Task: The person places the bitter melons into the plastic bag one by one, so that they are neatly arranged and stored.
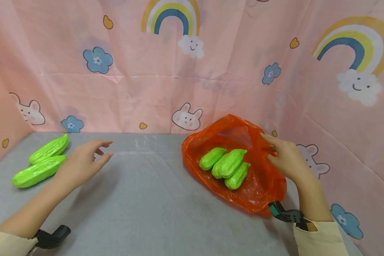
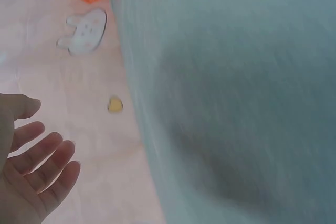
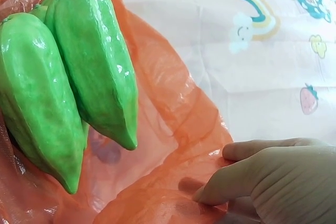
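Observation:
An orange-red plastic bag (image 1: 265, 192) lies wide open on the right side of the table. Several glossy green, ridged, gourd-like vegetables (image 1: 233, 163) are heaped inside it; two show large in the right wrist view, one green vegetable (image 3: 94, 61) among them. My right hand (image 1: 286, 156) holds the bag's right rim, with the thin plastic between thumb and fingers. Over the left part of the table hovers my left hand (image 1: 83, 160), its fingers loosely bent and nothing in them. Two longer green vegetables (image 1: 39, 172) lie beside it at the far left, one end partly hidden behind that hand.
A grey cloth covers the table (image 1: 153, 199). Pink printed fabric (image 1: 131, 96) hangs behind it and along both sides. Each wrist carries a dark strapped device, such as the right wrist device (image 1: 288, 215) close to the bag's near edge.

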`<action>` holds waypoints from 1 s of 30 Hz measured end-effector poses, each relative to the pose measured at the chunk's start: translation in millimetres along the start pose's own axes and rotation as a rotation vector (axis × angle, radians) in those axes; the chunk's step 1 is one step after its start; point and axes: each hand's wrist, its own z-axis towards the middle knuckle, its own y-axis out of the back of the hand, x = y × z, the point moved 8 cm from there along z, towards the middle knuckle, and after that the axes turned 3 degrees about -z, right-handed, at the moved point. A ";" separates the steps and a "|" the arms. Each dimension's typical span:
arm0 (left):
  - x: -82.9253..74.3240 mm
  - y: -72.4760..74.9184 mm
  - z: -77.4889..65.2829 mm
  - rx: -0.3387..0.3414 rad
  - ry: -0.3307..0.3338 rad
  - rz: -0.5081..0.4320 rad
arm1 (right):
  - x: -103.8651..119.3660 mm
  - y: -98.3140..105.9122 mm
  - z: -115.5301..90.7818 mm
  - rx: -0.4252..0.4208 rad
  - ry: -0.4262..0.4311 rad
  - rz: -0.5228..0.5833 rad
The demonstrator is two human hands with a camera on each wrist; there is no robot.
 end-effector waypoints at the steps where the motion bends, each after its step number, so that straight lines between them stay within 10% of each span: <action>1: 5.0 2.8 -1.8 -0.003 0.004 0.000 | -0.2 0.1 -0.1 0.002 -0.002 -0.002; 30: 142.4 47.3 -33.9 -0.160 0.323 0.006 | -2.0 5.8 -3.0 -0.038 0.021 -0.001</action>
